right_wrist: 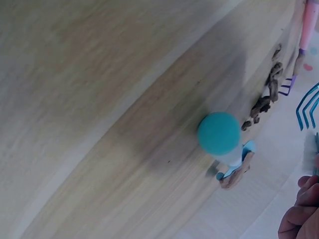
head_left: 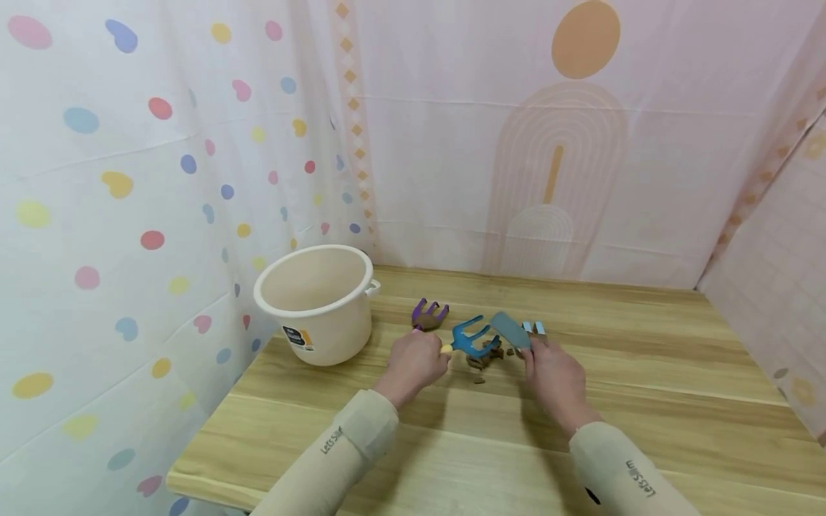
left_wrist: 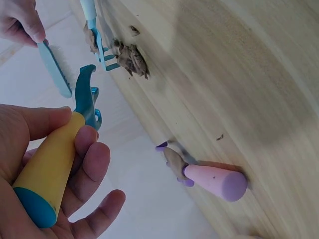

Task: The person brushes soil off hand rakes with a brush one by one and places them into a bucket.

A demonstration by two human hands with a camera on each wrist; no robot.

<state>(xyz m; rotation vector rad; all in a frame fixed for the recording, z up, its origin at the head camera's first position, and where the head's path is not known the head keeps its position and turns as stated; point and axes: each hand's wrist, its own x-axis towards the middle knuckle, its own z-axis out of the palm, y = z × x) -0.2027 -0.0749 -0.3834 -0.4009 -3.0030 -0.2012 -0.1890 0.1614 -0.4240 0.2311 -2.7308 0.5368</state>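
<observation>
My left hand [head_left: 416,364] grips a small hand rake [left_wrist: 52,167] by its yellow handle, fingers curled round it. The rake's blue prongs [head_left: 466,340] point to the right, over brown clay-like clumps [left_wrist: 132,60] on the table. My right hand [head_left: 560,380] holds a blue-grey brush [head_left: 510,330] with pale bristles, its head tilted toward the blue prongs. Just beyond the left hand lies a purple rake with a pink handle [left_wrist: 212,181], brown matter stuck between its prongs. By the right hand is a light-blue rake [right_wrist: 219,134], also caked with brown matter and partly hidden in the head view.
A cream bucket [head_left: 316,312] with a white rim stands at the back left of the wooden table [head_left: 652,373]. Patterned curtains [head_left: 426,158] hang behind the table and on both sides. Small brown crumbs [head_left: 480,381] lie near the clumps.
</observation>
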